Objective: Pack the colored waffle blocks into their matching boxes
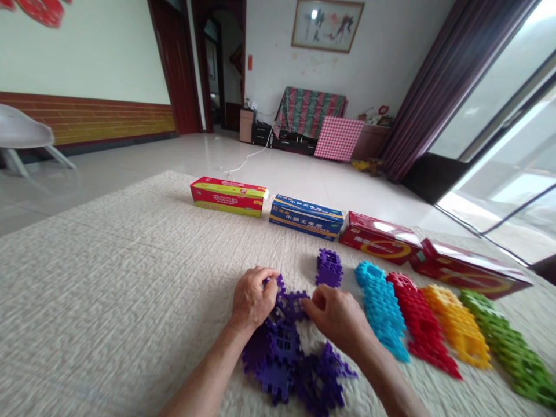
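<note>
Purple interlocking plastic tiles point(284, 341) with toothed edges lie in a loose pile on the beige carpet in front of me. My left hand point(255, 296) is closed on a purple tile at the pile's far left, its fingers partly hiding it. With thumb and fingers together, my right hand point(336, 315) grips the edge of another purple tile point(297, 304), a windowed one. Beyond my hands stands a short row of purple tiles point(329, 269). To the right run rows of blue tiles point(380, 304), red tiles point(421, 321), yellow tiles point(456, 324) and green tiles point(506, 347).
Past the tiles, a line of boxes crosses the carpet point(108, 278): a red-and-green box point(229, 198), a blue box point(306, 218), and two dark red boxes point(380, 237). A white chair point(24, 130) stands far left. A purple curtain point(452, 75) hangs beside the windows.
</note>
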